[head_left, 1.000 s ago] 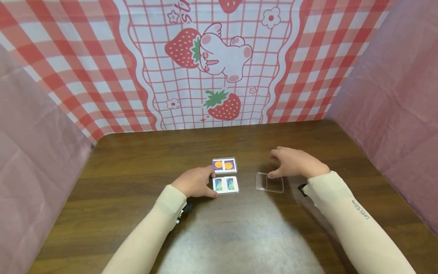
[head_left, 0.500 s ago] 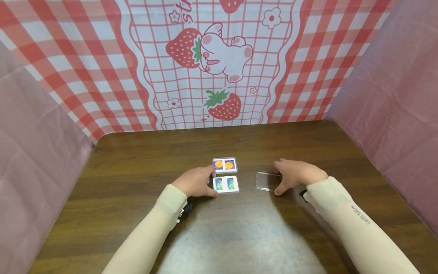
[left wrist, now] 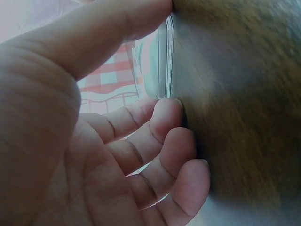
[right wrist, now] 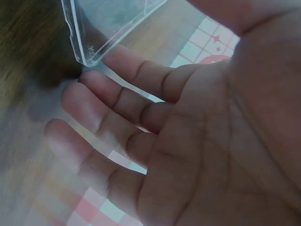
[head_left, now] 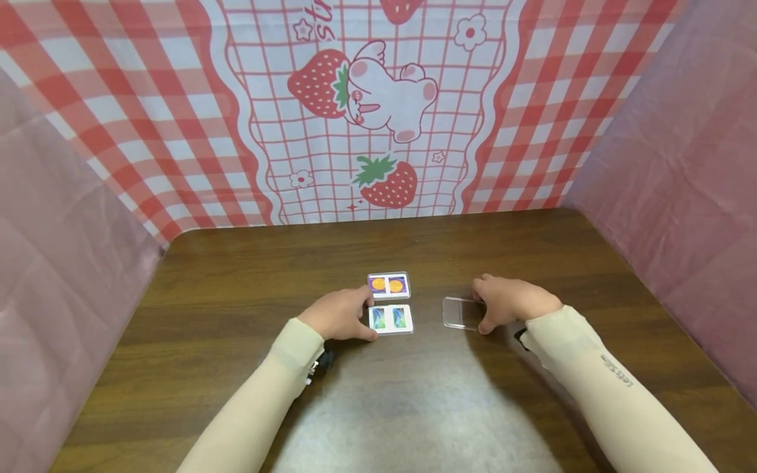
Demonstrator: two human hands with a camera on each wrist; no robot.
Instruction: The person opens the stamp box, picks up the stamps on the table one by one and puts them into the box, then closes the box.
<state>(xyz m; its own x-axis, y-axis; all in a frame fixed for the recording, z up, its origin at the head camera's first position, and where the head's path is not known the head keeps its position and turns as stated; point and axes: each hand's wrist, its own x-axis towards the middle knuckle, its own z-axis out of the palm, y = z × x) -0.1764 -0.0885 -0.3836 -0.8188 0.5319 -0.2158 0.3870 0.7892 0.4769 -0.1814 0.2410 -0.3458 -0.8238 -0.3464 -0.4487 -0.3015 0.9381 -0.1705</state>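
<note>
Near the middle of the table lies a flat clear plastic case (head_left: pixel 391 319) with two green-blue pictures on white. My left hand (head_left: pixel 336 314) pinches its left end, the thumb on the near edge and the index finger on the far edge. In the left wrist view, the case (left wrist: pixel 160 56) shows edge-on between thumb and fingers. Farther right lies a thin, see-through plastic cover (head_left: pixel 458 313). My right hand (head_left: pixel 510 299) holds its right end between thumb and index finger. One corner of the cover (right wrist: pixel 113 23) meets the fingertips in the right wrist view; the thumb tip is out of frame there.
Just beyond the near case lies a second clear case (head_left: pixel 388 285) with two orange round pictures on purple. The brown wooden table (head_left: pixel 248 263) ends at a checked strawberry cloth (head_left: pixel 378 98). Pink cloths (head_left: pixel 668 144) hang at both sides.
My right hand has come down from above the cover, its thumb moving nearer me, and now grips the cover's right end. The left hand and both cases stay in place.
</note>
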